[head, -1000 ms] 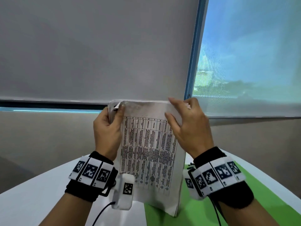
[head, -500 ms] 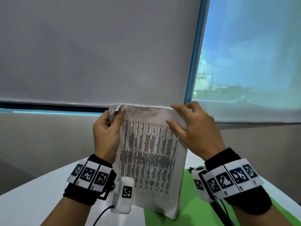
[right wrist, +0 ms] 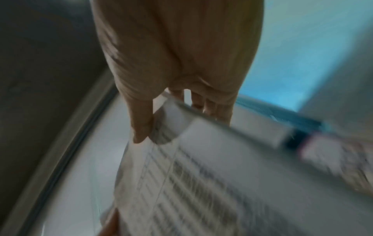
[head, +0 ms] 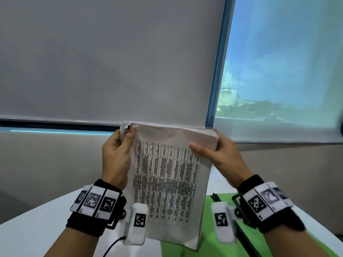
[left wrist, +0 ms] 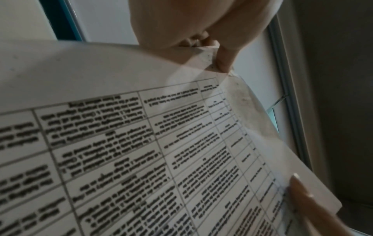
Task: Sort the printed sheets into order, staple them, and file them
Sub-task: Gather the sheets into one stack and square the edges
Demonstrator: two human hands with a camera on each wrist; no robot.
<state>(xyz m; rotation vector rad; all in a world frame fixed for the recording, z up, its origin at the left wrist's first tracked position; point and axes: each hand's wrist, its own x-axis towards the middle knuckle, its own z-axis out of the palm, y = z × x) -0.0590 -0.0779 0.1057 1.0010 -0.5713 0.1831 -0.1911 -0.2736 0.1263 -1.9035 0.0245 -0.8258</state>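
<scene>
A stack of printed sheets [head: 167,179] with a table of text stands upright, its lower edge down on the green folder [head: 207,243]. My left hand [head: 116,154] grips the stack's top left corner, thumb on the front sheet. At the top right corner my right hand [head: 220,154] pinches the sheets, thumb in front and fingers behind. The left wrist view shows the printed sheets [left wrist: 141,143] close up with my left thumb [left wrist: 224,59] on the corner. Though blurred, the right wrist view shows the sheets [right wrist: 191,183] pinched by my right hand [right wrist: 165,121].
A white table [head: 27,232] lies under my arms, with the green folder on its right half. Behind it are a grey wall, a lowered grey blind [head: 104,58] and a window [head: 285,71] at the right.
My right hand slid from the front of the sheets to the top right corner and now pinches it. The stack sank slightly and tilted; my left hand kept its grip.
</scene>
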